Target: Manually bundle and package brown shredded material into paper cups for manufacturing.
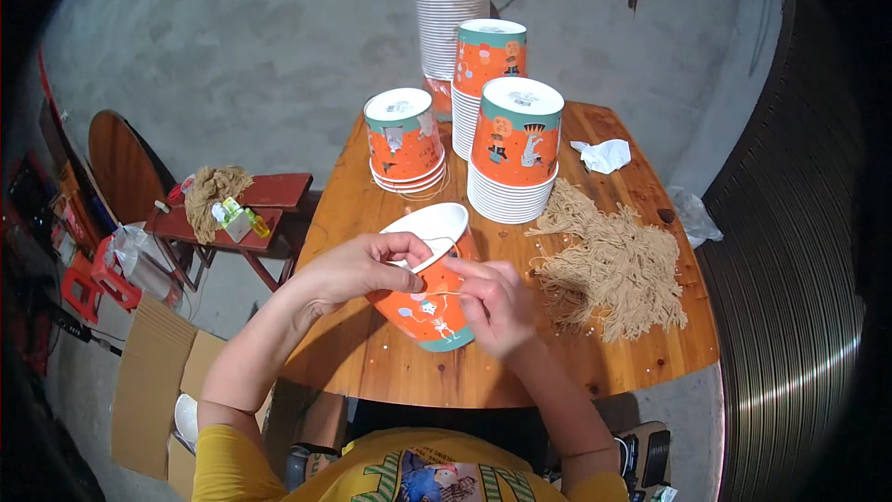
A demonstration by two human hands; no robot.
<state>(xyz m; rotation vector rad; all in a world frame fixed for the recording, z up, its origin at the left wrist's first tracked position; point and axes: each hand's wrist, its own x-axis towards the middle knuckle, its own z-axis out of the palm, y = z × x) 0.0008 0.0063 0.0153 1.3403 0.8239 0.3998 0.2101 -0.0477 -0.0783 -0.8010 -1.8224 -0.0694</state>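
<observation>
orange paper bucket (424,318); white-mouthed, tilted; table's (362,363) near side; tan cord (445,293) across wall

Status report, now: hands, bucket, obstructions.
Left hand gripping bucket by rim. Right hand pinching cord. Bucket tilted. Cord pile to the right, not blocking.

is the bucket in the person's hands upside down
No, the held bucket is tilted, but its white opening faces upward.

Wooden surface (641,363), glossy orange-brown, rounded edges, small white specks scattered. Directly on it: upturned orange buckets in a short stack (400,135), a taller front stack (516,153) and a stack behind (483,60); crumpled white paper (606,156), right; below that, a loose tan cord heap (613,270).
</observation>
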